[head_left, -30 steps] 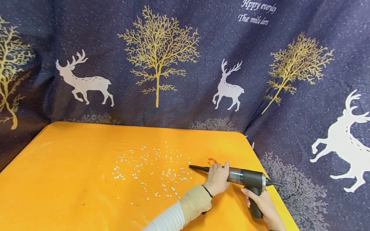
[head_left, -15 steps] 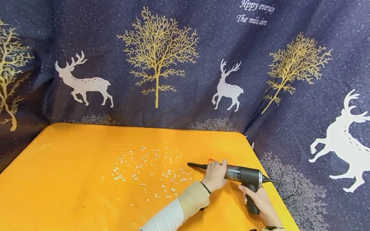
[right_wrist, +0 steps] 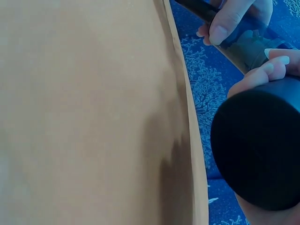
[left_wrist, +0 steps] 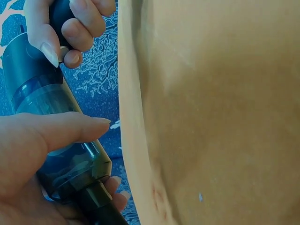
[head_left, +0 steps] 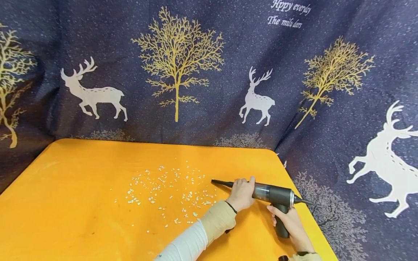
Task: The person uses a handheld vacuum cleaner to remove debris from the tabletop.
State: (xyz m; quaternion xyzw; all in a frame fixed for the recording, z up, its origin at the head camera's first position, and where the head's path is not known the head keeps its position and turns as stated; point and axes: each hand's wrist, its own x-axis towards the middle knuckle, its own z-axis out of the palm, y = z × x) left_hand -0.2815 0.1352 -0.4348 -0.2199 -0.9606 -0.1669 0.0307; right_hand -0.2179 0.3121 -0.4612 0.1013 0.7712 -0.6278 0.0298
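In the head view a black handheld vacuum cleaner (head_left: pixel 279 195) with a clear dust cup (head_left: pixel 261 191) lies across both hands over the table's right side. My left hand (head_left: pixel 241 194) grips it round the front, thumb and fingers wrapped about the clear cup in the left wrist view. Behind it, my right hand (head_left: pixel 290 223) holds the pistol handle (head_left: pixel 281 226); the right wrist view shows the handle's round black base (right_wrist: pixel 258 150). The slim nozzle (head_left: pixel 222 183) points left, its tip near the right edge of many scattered white paper-like bits (head_left: pixel 195 214).
An orange cloth covers the table (head_left: pixel 81 203), its right edge (head_left: pixel 321 232) running close beside the right hand. A dark blue curtain (head_left: pixel 209 90) printed with deer and trees hangs behind and to the right. A second pointed nozzle (head_left: pixel 302 200) sticks out from the vacuum's rear, past the edge.
Both hands have moved the vacuum slightly left and away, its nozzle tip rising a little in view. A small orange thing seen beyond the left hand is now hidden. The white bits look much the same.
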